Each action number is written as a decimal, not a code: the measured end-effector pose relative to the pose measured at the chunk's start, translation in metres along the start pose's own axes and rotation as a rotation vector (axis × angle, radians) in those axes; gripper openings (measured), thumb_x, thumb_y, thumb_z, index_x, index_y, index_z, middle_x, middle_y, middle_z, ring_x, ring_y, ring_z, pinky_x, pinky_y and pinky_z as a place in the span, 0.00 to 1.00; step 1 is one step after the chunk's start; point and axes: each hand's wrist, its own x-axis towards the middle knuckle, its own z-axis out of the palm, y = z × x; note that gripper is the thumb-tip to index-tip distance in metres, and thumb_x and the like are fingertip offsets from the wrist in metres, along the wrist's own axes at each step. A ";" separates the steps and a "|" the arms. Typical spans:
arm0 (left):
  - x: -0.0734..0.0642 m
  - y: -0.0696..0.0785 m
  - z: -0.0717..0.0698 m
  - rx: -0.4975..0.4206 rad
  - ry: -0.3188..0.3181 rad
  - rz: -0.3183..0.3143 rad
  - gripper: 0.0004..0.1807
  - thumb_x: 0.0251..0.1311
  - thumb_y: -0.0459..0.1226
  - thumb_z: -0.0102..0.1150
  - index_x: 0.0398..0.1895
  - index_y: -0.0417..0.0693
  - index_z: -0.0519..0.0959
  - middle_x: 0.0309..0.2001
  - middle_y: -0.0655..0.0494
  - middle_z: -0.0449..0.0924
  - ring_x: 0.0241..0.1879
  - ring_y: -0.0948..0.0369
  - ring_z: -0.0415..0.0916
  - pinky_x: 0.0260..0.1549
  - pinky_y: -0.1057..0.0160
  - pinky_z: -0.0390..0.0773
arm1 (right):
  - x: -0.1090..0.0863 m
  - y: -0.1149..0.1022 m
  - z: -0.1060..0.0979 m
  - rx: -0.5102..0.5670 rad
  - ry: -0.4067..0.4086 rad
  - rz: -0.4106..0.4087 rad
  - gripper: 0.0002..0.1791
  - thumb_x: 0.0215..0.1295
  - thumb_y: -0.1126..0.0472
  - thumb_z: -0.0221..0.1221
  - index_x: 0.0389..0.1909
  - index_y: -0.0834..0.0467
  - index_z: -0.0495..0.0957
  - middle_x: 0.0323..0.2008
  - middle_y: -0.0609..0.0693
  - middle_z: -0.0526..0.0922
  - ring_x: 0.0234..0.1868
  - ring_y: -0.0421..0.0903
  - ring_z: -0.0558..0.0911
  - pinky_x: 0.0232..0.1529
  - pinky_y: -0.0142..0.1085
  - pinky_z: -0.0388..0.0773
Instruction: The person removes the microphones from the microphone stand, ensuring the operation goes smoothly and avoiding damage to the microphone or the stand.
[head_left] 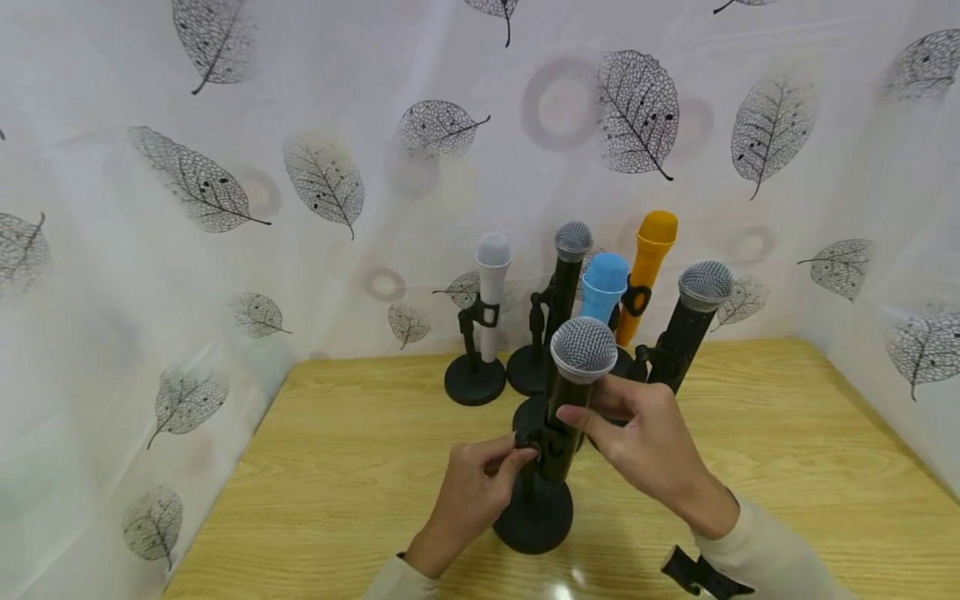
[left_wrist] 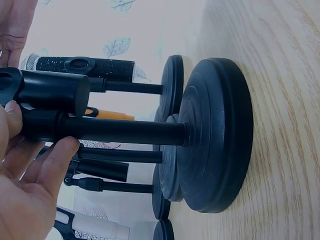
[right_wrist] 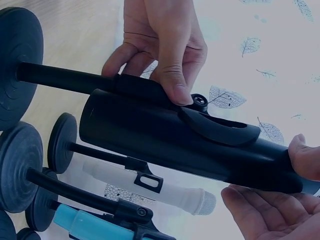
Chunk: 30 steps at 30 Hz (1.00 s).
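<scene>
A black microphone with a silver mesh head leans in the clip of a black desk stand near the front of the table. My right hand grips its body just below the mesh head, thumb on the near side. Lower down, my left hand pinches the top of the stand's post beside the clip. In the right wrist view the microphone's barrel passes through the clip ring. The round stand base sits flat on the wood in the left wrist view.
Behind stand several more microphones on stands: a white one, a black one, a blue one, an orange one and a speckled black one. A leaf-patterned curtain borders the wooden table.
</scene>
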 end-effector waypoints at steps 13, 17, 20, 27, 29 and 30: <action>0.001 0.003 0.000 -0.007 0.001 -0.003 0.11 0.71 0.40 0.60 0.49 0.46 0.87 0.41 0.53 0.89 0.31 0.59 0.87 0.24 0.69 0.81 | 0.008 -0.008 -0.008 0.012 -0.001 -0.001 0.10 0.58 0.72 0.71 0.41 0.62 0.87 0.34 0.48 0.90 0.34 0.36 0.88 0.33 0.31 0.85; 0.000 0.002 0.000 -0.010 0.000 -0.007 0.12 0.71 0.40 0.60 0.49 0.46 0.87 0.41 0.53 0.89 0.31 0.59 0.87 0.24 0.69 0.81 | 0.011 -0.010 -0.010 0.013 -0.001 -0.003 0.10 0.58 0.72 0.71 0.40 0.62 0.87 0.33 0.48 0.90 0.33 0.37 0.88 0.33 0.31 0.85; 0.000 0.001 0.000 -0.011 0.001 -0.008 0.12 0.71 0.40 0.60 0.49 0.46 0.87 0.42 0.53 0.89 0.31 0.59 0.87 0.25 0.69 0.82 | 0.012 -0.012 -0.011 0.012 0.001 -0.013 0.09 0.58 0.72 0.71 0.39 0.61 0.87 0.32 0.47 0.89 0.31 0.37 0.88 0.32 0.31 0.85; 0.000 0.001 0.000 -0.017 0.000 -0.001 0.12 0.71 0.40 0.60 0.49 0.46 0.87 0.42 0.54 0.89 0.32 0.59 0.87 0.26 0.68 0.83 | 0.017 -0.016 -0.016 -0.011 0.011 -0.018 0.09 0.57 0.72 0.71 0.38 0.60 0.87 0.31 0.45 0.89 0.31 0.38 0.88 0.32 0.30 0.85; 0.000 0.001 0.000 -0.020 0.000 0.001 0.11 0.71 0.40 0.60 0.49 0.46 0.87 0.42 0.54 0.89 0.32 0.59 0.87 0.26 0.68 0.83 | 0.018 -0.017 -0.017 -0.012 0.010 -0.015 0.09 0.58 0.72 0.71 0.40 0.60 0.87 0.32 0.46 0.89 0.31 0.38 0.88 0.32 0.30 0.85; 0.000 0.001 0.000 -0.021 -0.002 0.003 0.11 0.71 0.40 0.60 0.49 0.46 0.87 0.42 0.54 0.89 0.32 0.59 0.87 0.27 0.68 0.83 | 0.018 -0.018 -0.018 -0.013 0.009 -0.015 0.10 0.58 0.71 0.71 0.40 0.61 0.87 0.33 0.46 0.89 0.32 0.38 0.88 0.32 0.30 0.85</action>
